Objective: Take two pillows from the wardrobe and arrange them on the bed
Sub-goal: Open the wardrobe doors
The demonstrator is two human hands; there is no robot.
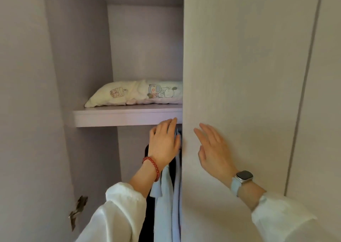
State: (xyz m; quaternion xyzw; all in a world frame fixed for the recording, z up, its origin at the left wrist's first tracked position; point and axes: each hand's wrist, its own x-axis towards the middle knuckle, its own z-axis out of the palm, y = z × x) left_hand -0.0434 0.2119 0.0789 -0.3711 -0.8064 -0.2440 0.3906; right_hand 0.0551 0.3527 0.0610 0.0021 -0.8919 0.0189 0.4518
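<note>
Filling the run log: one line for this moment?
pillow on shelf | left hand at door edge | right hand on door

1. A pale lilac shelf [118, 115] spans the open wardrobe compartment, its thick front edge facing the camera.
2. The shelf's left end meets the compartment's side wall; its right end is hidden behind the closed door panel [239, 94].
3. 1 cream pillow [132, 94] lies flat on the shelf, long side across, set back a little from the front edge.
4. The pillow's cover bears cartoon prints: a cup-like drawing toward the left, a blue-and-white figure toward the right.
5. The pillow's left corner stops short of the side wall; its right end runs out of sight behind the door panel.
6. Whether a 2nd pillow lies there cannot be told.
</note>
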